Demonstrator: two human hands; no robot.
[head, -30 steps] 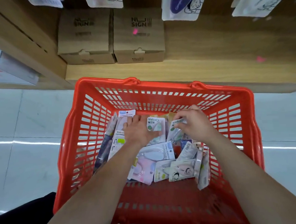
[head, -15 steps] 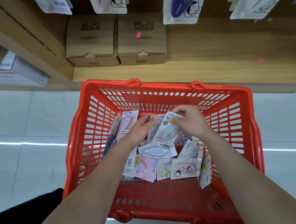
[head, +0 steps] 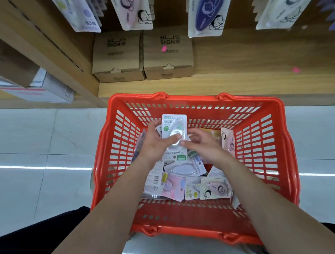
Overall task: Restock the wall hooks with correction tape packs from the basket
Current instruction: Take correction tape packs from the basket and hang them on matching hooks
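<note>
Above the basket (head: 192,97), left hand (head: 156,144) pinches a pack (head: 173,126) upright; right hand (head: 203,144) curls beside it, grip unclear. Best keep its top free for hanging.

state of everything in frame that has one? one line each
held pack, upright, lifted above the pile
left hand, grips held pack, thumb across its front
right hand, at held pack's right edge; grip unclear
basket, open top, part full
loose packs, lying jumbled in basket
hung packs, hanging in a row above
boxes, closed, side by side
</note>
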